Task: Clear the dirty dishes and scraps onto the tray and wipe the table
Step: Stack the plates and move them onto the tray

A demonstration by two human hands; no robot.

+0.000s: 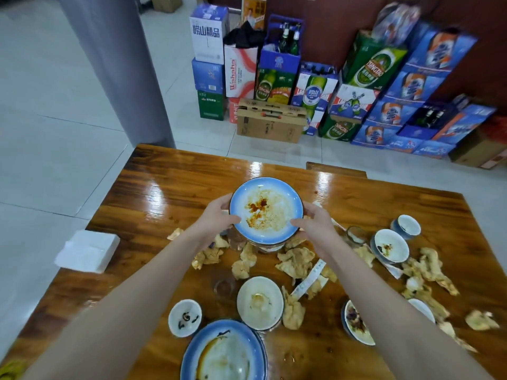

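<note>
Backdrop: beer cartons (375, 67) stacked against a dark wall, pale floor tiles, and a glossy wooden table (170, 187) in front of me.
Hidden: dishes (267, 246) under the plate I hold show only as a sliver; I cannot tell whether the plate rests on them.
Cut off: a large blue plate (223, 352) at the bottom edge, smeared with brown sauce.
Hard to make out: a clear glass (225, 286), and tan crumpled scraps (295, 261) that could be food or paper.
Containers: a small bowl (184, 317) with dark bits; a white bowl (259, 300) with a brown stain; 2 bowls (389, 245) at the right, 1 sauce-flecked.
Plate: the blue-rimmed plate (266, 209), streaked with red oil, sits mid-table between my hands.
Hands: my left hand (219, 218) grips its left rim and my right hand (315, 223) its right rim, fingers curled round the edge.
Napkins: a white stack (87, 250) at the table's left edge.
</note>
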